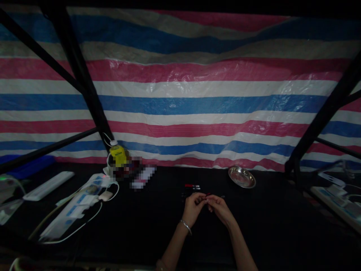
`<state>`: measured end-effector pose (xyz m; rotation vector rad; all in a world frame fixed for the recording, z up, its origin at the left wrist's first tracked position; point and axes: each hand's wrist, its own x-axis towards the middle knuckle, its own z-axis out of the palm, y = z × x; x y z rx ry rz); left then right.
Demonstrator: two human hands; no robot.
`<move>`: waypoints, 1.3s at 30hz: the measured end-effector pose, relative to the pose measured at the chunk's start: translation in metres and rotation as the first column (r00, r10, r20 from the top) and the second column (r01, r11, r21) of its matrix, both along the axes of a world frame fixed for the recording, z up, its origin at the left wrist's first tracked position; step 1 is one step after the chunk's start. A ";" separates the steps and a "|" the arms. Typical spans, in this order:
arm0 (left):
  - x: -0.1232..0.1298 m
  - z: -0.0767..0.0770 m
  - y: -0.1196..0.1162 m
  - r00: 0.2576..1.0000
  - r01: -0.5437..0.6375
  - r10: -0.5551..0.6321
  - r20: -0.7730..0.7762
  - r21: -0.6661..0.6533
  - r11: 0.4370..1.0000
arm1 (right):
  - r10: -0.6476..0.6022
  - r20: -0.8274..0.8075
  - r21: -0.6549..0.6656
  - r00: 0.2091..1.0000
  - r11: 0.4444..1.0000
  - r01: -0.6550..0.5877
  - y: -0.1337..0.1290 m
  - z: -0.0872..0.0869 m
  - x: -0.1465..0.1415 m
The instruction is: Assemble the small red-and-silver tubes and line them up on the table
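Observation:
My left hand (194,206), with a silver bangle on its wrist, and my right hand (220,209) meet fingertip to fingertip above the black table. Both are closed in a pinch. Between the fingertips shows a bit of a small dark red piece (208,194); the fingers hide most of it, and its kind cannot be made out. Just beyond my hands lies a small red and silver item (192,186), too small to name. A shiny round metal dish (241,177) stands further back to the right.
On the left lie a white power strip (75,209) with plugs and cables, and a long white bar (49,185). A bottle of yellow liquid (118,154) stands at the back by a black frame post (84,82). Striped sheeting (197,105) hangs behind the black table (135,226).

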<state>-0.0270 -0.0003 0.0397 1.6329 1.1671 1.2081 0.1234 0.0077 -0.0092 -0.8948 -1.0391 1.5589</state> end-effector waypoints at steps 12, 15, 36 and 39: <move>-0.017 -0.006 0.008 0.964 -0.258 0.265 -0.018 0.178 0.950 | -0.193 -0.191 -0.195 0.962 0.968 0.156 0.000 0.008 -0.006; -0.034 -0.014 0.017 0.885 -0.436 0.455 -0.096 0.172 0.883 | -0.307 -0.207 -0.262 0.929 0.932 0.249 0.006 0.007 -0.004; -0.053 -0.052 0.037 0.923 -0.382 0.383 -0.048 0.025 0.924 | -0.210 -0.070 -0.129 0.975 0.971 0.200 0.032 0.006 -0.021; -0.051 -0.050 0.035 0.909 -0.400 0.396 0.130 0.005 0.917 | -0.211 -0.085 -0.130 0.974 0.971 0.199 0.028 0.011 -0.023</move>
